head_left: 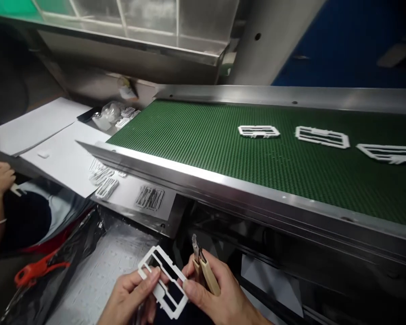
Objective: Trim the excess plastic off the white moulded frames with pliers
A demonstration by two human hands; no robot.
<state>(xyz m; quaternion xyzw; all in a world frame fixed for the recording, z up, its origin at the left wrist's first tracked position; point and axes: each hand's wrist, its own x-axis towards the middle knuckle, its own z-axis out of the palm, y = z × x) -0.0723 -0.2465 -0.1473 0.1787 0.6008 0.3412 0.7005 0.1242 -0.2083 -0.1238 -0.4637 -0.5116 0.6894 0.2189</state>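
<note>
A white plastic frame (172,270) with long open slots is held tilted in front of me, below the conveyor. My left hand (131,291) pinches its left side between thumb and fingers. At the frame's right edge, my right hand (219,289) grips with the thumb and also keeps a pair of nippers (206,271) in its palm. The nippers have cream handles, and their metal jaws point up and away. Parts of the fingers behind the frame are hidden.
A green conveyor belt (196,135) carries several white frames (259,131) on its right half. More frames (107,188) lie on a metal ledge beside white sheets (64,153). At left are a co-worker's hand (0,176) and an orange-handled tool (37,271).
</note>
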